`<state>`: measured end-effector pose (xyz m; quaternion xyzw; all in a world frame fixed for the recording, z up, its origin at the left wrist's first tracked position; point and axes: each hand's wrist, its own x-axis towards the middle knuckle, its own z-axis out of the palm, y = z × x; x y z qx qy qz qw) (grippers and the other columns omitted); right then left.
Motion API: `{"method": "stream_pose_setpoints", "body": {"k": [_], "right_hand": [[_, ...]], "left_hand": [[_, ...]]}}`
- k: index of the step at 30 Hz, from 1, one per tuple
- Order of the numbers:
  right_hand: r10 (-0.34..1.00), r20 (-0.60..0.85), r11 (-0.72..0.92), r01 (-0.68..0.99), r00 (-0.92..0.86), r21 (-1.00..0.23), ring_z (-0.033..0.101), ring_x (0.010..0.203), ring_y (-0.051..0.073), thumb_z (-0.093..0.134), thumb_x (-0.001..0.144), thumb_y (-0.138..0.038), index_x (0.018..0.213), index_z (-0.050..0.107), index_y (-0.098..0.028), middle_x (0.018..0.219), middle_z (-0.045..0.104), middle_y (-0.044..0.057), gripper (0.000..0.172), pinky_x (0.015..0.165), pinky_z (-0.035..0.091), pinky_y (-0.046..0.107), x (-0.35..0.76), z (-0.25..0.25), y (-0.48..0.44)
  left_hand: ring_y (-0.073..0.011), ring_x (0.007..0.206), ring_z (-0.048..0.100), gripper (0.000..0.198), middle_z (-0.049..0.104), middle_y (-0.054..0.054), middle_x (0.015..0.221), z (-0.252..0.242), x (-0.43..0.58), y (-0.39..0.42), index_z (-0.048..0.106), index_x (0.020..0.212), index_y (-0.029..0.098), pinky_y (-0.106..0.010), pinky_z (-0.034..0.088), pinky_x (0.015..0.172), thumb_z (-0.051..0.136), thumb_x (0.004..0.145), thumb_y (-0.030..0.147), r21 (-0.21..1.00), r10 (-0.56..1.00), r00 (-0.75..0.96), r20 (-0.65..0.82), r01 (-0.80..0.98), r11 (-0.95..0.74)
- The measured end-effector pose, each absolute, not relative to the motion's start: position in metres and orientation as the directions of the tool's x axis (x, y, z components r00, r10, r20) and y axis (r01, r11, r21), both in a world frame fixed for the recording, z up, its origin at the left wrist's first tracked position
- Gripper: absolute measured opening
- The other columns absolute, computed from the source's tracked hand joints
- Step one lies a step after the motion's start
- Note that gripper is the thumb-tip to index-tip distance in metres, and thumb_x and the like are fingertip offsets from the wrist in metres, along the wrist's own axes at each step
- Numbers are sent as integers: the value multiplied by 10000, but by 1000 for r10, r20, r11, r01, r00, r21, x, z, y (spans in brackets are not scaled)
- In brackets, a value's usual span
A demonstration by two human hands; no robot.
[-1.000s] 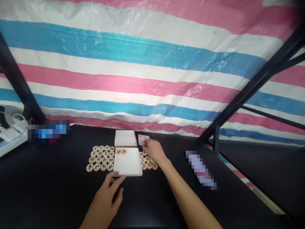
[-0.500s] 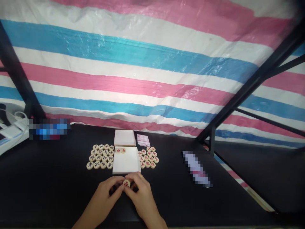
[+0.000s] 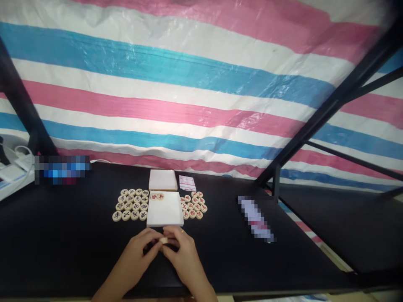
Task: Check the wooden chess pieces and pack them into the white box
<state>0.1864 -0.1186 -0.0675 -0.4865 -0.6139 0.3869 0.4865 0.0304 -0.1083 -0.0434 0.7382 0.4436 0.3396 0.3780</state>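
Pinching a round game piece [image 3: 163, 240] between the fingertips of both hands, left hand [image 3: 137, 255] and right hand [image 3: 183, 253] meet low at centre, over the near part of the black table [image 3: 63, 243]. Piece is pale, seen edge-on, mark on its face not readable. Left thumb and forefinger are closed on its left side, right thumb and forefinger closed on its right side. Other fingers of both hands curl loosely.

Piece sits just in front of the near edge of the white square tray [image 3: 164, 212], not touching it as far as can be told. Tray lies flat and holds two red-marked pieces [image 3: 157, 196] side by side in its far left corner, rest of its floor bare. Second white square box part [image 3: 163, 180] lies just behind the tray, near or touching, cannot tell which.

Left of the tray: black-marked pieces [image 3: 130, 204] in a tidy block of rows, faces up. Right of the tray: red-marked pieces [image 3: 193, 205] in a looser block, just beside the tray wall. Small printed paper slip [image 3: 187, 183] lies behind the red block, beside the far box part.

Pixelated patch [image 3: 255, 218] on the table well to the right, another pixelated patch [image 3: 61, 169] at the far left. White power strip with cables [image 3: 14, 170] far left. Striped pink, blue and white tarp [image 3: 189, 84] fills the background. Black metal frame bars [image 3: 324, 113] cross at right, one more bar at left.
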Motion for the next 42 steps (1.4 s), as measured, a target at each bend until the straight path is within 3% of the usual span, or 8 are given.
{"method": "stream_pose_setpoints", "body": {"k": [4,10,16,19,32,35,38,42], "right_hand": [[963,256,269,230,-84,-935,654,838,173,562,774,-120,933,635,-197,913,662,51,192,796,548,294,186,-65,-119],[939,336,340,328,-71,-881,630,829,158,542,811,-122,842,627,-202,880,653,41,121,758,521,262,188,-61,-121],[921,386,380,360,-60,-852,609,816,148,518,776,-66,749,586,-201,850,624,30,153,750,497,245,188,-60,-123],[930,364,360,350,-57,-865,598,746,137,503,735,-38,802,587,-206,813,606,16,199,684,502,225,187,-62,-123],[902,408,429,397,-141,-811,584,835,141,482,751,-11,775,591,-210,845,587,14,228,765,458,230,189,-60,-127],[929,350,368,376,-116,-851,594,796,141,539,794,-89,861,601,-210,847,617,12,152,714,467,222,189,-59,-126],[960,274,276,322,-52,-906,618,767,141,565,839,-206,1009,588,-205,858,653,19,171,681,479,219,190,-57,-126],[961,269,277,296,-66,-914,632,765,139,525,879,-255,962,627,-204,857,678,22,141,701,485,220,191,-53,-127]], "left_hand": [[-167,893,636,251,673,-35,942,-49,30,-107,656,978,241,-256,505,820,423,894,196,838,907,339,251,393,-379],[-181,959,632,246,678,-42,1022,-50,30,-107,651,987,240,-280,502,859,442,868,192,820,904,332,268,414,-395],[-159,761,637,215,698,-17,891,-51,30,-106,644,913,216,-242,504,671,496,777,140,826,924,318,213,447,-344],[-152,721,620,188,686,-8,815,-49,30,-107,647,826,207,-231,485,643,504,745,115,816,918,343,199,461,-350],[-165,864,643,203,666,-40,916,-56,29,-109,638,754,219,-256,511,787,459,793,132,751,879,342,333,467,-467],[-143,712,632,180,674,-22,827,-56,29,-108,645,873,214,-243,523,689,485,797,180,789,910,291,297,462,-405],[-120,578,589,315,689,5,790,-56,29,-107,594,1095,211,-218,514,575,539,787,254,847,952,212,221,441,-295],[-157,728,658,268,735,-9,856,-51,28,-106,656,1033,217,-242,539,697,566,798,309,903,955,275,114,371,-215]]}}
